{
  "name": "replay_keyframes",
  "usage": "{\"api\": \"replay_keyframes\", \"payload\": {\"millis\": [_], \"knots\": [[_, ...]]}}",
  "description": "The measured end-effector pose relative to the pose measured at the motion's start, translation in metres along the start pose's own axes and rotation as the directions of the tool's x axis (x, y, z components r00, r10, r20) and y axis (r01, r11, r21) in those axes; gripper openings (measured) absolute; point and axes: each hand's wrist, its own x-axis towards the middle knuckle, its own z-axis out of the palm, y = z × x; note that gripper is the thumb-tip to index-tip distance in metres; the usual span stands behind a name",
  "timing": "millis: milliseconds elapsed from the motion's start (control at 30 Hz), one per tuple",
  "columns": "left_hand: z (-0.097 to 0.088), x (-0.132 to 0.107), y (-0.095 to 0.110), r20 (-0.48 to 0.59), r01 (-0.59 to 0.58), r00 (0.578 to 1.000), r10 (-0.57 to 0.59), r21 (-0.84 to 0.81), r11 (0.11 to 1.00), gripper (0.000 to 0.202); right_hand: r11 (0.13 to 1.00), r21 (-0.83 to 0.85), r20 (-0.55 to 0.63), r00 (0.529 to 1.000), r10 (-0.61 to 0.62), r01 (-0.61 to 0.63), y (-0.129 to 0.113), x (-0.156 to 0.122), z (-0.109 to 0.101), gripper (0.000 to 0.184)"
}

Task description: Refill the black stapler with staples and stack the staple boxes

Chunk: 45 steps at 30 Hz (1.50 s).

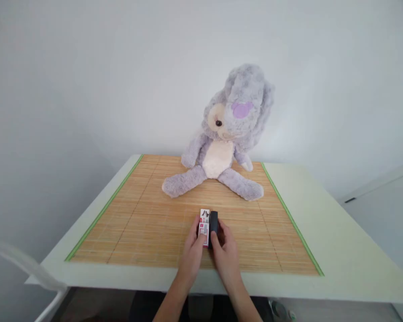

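both hands rest on the bamboo mat (147, 223), fingers curled. the left hand (192, 255) pinches the near end of a small white printed box (204, 227); the right hand (225, 255) pinches a black oblong object (214, 222) pressed against the box's right side. a grey plush rabbit (223, 143) sits beyond them on the mat.

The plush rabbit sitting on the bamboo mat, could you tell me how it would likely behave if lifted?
The plush rabbit would probably flop: its legs splay limp and its ears droop. It looks soft and likely light for its bulk. Its fuzzy surface should grip rather than slip on the bamboo mat.
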Motion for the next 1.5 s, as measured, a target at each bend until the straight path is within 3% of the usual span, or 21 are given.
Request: {"api": "replay_keyframes", "payload": {"millis": [100, 200, 333, 467, 600, 800, 967, 1133, 1200, 1300, 1367, 1500], "knots": [[-0.005, -0.004, 0.001, 0.038, -0.054, 0.998, 0.052, 0.058, 0.997, 0.061, 0.995, -0.094, -0.027, 1.0, -0.012, 0.01, -0.006, 0.001, 0.002, 0.05], [-0.001, -0.01, 0.005, 0.049, -0.158, 0.987, 0.151, 0.213, 0.964, 0.065, 0.988, -0.152, -0.028, 1.0, 0.001, -0.006, -0.009, 0.008, -0.01, 0.05], [0.003, -0.014, 0.01, 0.02, -0.306, 0.935, 0.353, 0.547, 0.779, 0.077, 0.967, -0.253, -0.073, 0.997, -0.029, 0.009, -0.006, 0.02, -0.04, 0.045], [-0.004, -0.014, 0.01, -0.055, -0.27, 0.901, 0.431, 0.706, 0.654, 0.063, 0.964, -0.264, -0.058, 0.998, -0.035, 0.018, -0.001, 0.026, -0.064, 0.044], [-0.017, -0.015, 0.012, -0.008, -0.254, 0.925, 0.379, 0.73, 0.635, 0.044, 0.963, -0.267, -0.038, 0.998, -0.042, 0.03, 0.0, 0.024, -0.069, 0.046], [-0.032, -0.016, 0.013, 0.035, -0.265, 0.927, 0.374, 0.768, 0.583, 0.036, 0.952, -0.305, -0.068, 0.996, -0.059, 0.036, 0.001, 0.021, -0.065, 0.045], [-0.042, -0.014, 0.014, 0.072, -0.295, 0.929, 0.363, 0.736, 0.609, 0.03, 0.962, -0.273, -0.099, 0.993, -0.062, 0.033, 0.002, 0.022, -0.066, 0.052], [-0.062, -0.003, 0.016, 0.052, -0.288, 0.918, 0.393, 0.77, 0.57, 0.03, 0.941, -0.321, -0.228, 0.956, -0.182, 0.103, -0.017, 0.007, -0.059, 0.05], [-0.071, 0.006, 0.018, 0.033, -0.275, 0.911, 0.412, 0.793, 0.544, 0.031, 0.947, -0.29, -0.145, 0.972, -0.183, 0.135, -0.027, -0.005, -0.05, 0.042], [-0.08, 0.022, 0.021, 0.012, -0.254, 0.903, 0.43, 0.822, 0.51, 0.031, 0.953, -0.255, 0.068, 0.986, -0.15, 0.163, -0.033, -0.019, -0.028, 0.036], [-0.083, 0.033, 0.021, 0.001, -0.237, 0.897, 0.442, 0.845, 0.48, 0.03, 0.938, -0.286, 0.143, 0.977, -0.159, 0.195, -0.031, -0.025, -0.013, 0.043], [-0.085, 0.045, 0.017, -0.012, -0.219, 0.888, 0.46, 0.868, 0.445, 0.031, 0.901, -0.353, 0.181, 0.963, -0.198, 0.252, -0.02, -0.026, 0.005, 0.065]]}}
